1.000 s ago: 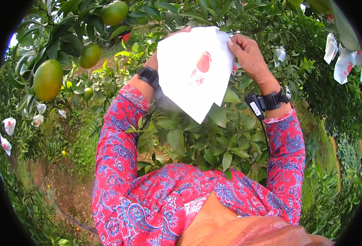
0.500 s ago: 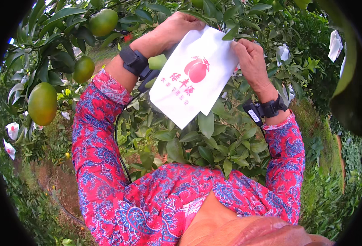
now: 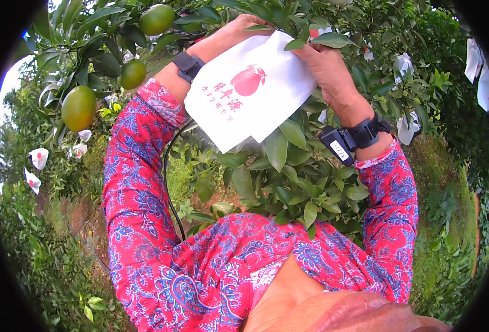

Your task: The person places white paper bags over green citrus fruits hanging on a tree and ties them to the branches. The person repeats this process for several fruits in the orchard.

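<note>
A white fruit bag (image 3: pixel 272 105) with a red fruit print hangs tilted in front of the branches, its lower corners pointing down and left. My right hand (image 3: pixel 330 69) pinches the bag's upper right edge between thumb and fingers. At the upper left edge my left hand (image 3: pixel 245 29) is closed on the bag; its fingertips are partly hidden by the bag and leaves. Green leaves (image 3: pixel 333 40) cross the bag's top between both hands. Whatever is inside or behind the bag is hidden.
Greenish-orange citrus fruits (image 3: pixel 78 108) hang at the left, another (image 3: pixel 157 20) higher up. White bagged fruits hang at the left (image 3: pixel 38 159) and right (image 3: pixel 404 66). Leafy twigs (image 3: pixel 277 149) fill the space below the bag. A black cable (image 3: pixel 170 188) runs along my left sleeve.
The bag has swung left and up, with its lower end tilted further to the left. Both hands have risen slightly, still on its top. The surrounding fruits have shifted right and up in view.
</note>
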The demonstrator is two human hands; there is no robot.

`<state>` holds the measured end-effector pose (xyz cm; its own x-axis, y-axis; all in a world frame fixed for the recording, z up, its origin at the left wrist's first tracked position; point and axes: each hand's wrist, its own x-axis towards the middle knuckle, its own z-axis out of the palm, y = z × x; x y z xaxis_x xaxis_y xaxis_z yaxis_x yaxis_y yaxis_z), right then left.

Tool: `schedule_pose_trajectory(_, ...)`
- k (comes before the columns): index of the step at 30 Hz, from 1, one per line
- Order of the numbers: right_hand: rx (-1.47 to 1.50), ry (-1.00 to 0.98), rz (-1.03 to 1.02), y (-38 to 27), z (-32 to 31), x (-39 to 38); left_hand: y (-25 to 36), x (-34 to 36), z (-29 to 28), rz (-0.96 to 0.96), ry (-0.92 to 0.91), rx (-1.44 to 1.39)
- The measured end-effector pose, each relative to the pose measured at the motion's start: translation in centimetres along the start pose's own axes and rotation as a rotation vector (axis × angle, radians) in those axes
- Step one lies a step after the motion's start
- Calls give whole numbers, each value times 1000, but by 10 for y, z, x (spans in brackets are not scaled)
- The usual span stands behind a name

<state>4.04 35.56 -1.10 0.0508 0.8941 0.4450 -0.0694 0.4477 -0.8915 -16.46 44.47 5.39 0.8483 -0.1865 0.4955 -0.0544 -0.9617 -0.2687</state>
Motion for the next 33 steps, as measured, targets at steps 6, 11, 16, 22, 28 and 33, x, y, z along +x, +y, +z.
schedule_pose_trajectory(6,-136,-16,-70,5,14,-11,38,-26,-5,-408,-76,-324)
schedule_pose_trajectory(11,-193,-75,-54,-3,11,-19,65,-23,-14,-1126,206,-1774)
schedule_pose_trajectory(16,-241,-79,-73,-3,12,-16,79,0,-18,-1425,89,-1362)
schedule_pose_trajectory(22,-219,-55,-76,1,3,-13,70,17,-8,-1337,187,-1528)
schedule_pose_trajectory(28,-91,-19,-144,6,-10,0,28,-6,20,-1185,254,-1521)
schedule_pose_trajectory(33,-73,-66,-85,4,-15,8,14,-36,37,-824,248,-1135)
